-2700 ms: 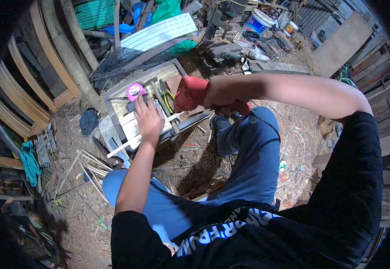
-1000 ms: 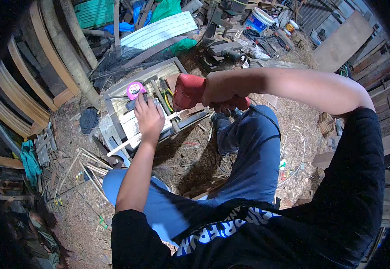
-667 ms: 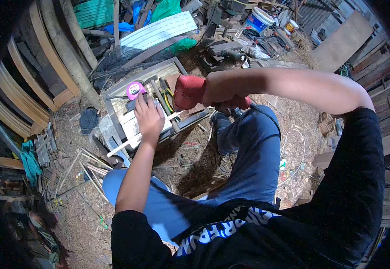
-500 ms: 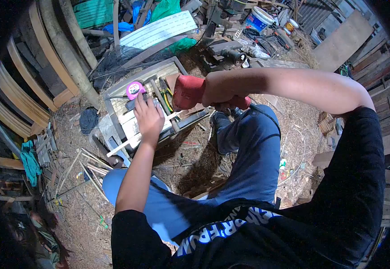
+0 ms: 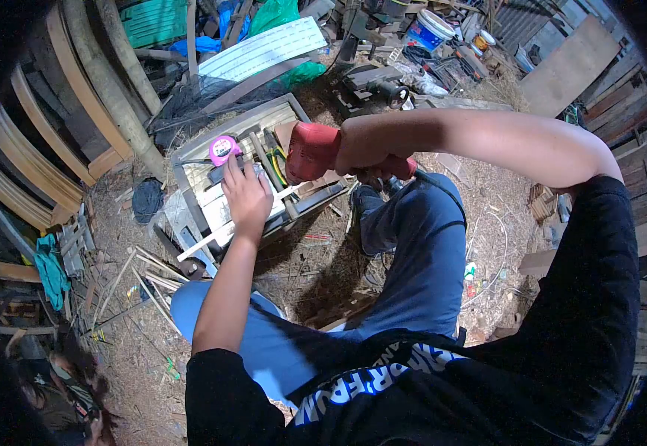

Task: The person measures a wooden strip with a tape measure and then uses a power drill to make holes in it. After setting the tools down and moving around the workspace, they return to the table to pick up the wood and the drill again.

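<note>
My right hand (image 5: 361,149) is closed around a red corded power tool that looks like a drill (image 5: 314,152), held over the right side of a low worktable (image 5: 297,108). Its front end is hidden from this angle. My left hand (image 5: 249,195) lies on the table with fingers stretched out, across a thin pale wooden strip (image 5: 204,244). Just beyond its fingertips sits a pink tape measure (image 5: 223,149). Between the two hands are yellow-and-black handled pliers (image 5: 275,162). What lies directly beneath my left palm is hidden.
Curved wooden frames (image 5: 89,97) lean at the left. A bench vise or similar machine (image 5: 383,85) stands behind the table, near a white-and-blue bucket (image 5: 429,31). Thin sticks (image 5: 152,275) lie left of my knee. Another person (image 5: 67,401) is at the lower left.
My hands, the red tool and the strip stay almost still. At the lower left, the other person has shifted, and a hand now shows there.
</note>
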### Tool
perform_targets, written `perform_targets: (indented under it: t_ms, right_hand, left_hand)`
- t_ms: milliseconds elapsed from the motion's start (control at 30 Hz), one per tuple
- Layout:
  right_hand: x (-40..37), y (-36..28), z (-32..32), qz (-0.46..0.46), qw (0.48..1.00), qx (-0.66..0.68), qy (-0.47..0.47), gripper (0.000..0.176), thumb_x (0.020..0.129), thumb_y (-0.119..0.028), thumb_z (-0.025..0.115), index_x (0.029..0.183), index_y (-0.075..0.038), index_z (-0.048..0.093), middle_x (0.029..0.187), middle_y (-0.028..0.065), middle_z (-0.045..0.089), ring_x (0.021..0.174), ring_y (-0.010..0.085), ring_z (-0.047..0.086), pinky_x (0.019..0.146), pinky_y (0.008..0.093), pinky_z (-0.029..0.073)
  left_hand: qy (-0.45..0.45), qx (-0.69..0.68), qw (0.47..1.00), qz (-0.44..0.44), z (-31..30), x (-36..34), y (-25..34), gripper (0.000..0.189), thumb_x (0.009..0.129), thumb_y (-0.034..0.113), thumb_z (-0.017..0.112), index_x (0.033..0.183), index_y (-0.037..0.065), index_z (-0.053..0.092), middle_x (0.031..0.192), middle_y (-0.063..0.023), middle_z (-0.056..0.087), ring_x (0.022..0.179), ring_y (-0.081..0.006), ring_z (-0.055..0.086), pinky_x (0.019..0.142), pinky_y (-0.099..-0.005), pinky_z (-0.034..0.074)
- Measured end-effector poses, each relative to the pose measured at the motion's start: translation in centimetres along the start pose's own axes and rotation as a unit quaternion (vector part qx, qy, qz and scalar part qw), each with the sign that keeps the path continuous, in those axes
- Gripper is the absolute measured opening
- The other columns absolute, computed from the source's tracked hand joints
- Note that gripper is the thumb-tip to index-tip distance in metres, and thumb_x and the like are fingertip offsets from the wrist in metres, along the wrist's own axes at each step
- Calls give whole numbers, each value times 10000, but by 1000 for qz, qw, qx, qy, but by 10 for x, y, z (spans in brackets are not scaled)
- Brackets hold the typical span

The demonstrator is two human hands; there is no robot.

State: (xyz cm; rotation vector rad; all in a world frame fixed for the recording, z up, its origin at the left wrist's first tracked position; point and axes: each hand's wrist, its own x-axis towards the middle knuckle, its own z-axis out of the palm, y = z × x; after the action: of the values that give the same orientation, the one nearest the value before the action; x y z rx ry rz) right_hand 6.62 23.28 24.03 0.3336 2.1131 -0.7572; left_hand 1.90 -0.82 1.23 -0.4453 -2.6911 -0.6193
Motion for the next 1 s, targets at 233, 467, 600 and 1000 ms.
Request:
perform_targets:
  t_ms: [233, 467, 600, 1000]
  right_hand:
    - [-6, -5, -1, -2, 1000, -14, 1, 107, 885, -190, 661, 867, -101, 604, 671, 57, 563, 488, 202, 529, 386, 425, 418]
    - [-8, -6, -1, 9, 1000, -4, -5, 107, 896, -181, 653, 874, -96, 591, 667, 59, 554, 482, 202, 526, 373, 430, 414]
    - [4, -3, 1, -4, 1000, -9, 11, 115, 889, -185, 662, 878, -96, 589, 655, 60, 544, 451, 199, 512, 355, 419, 398]
    - [-15, -14, 0, -11, 1000, 0, 8, 86, 842, -145, 685, 824, -103, 611, 643, 66, 583, 422, 188, 502, 348, 392, 372]
  left_hand:
    - [-5, 8, 1000, 0, 1, 1, -1, 486, 1034, 255, 591, 1449, 4, 563, 1680, -231, 356, 1560, -431, 323, 1260, -575, 290]
    - [5, 4, 1000, -3, 1, 1, 0, 444, 1021, 240, 595, 1394, 0, 583, 1663, -236, 374, 1552, -431, 335, 1255, -571, 294]
    - [39, 3, 999, 10, 4, -1, -1, 376, 993, 209, 606, 1293, -16, 610, 1626, -256, 412, 1532, -434, 362, 1234, -576, 309]
    - [27, 13, 1000, -6, 8, 0, -3, 415, 1006, 233, 587, 1347, -3, 604, 1662, -256, 383, 1560, -425, 329, 1243, -591, 283]
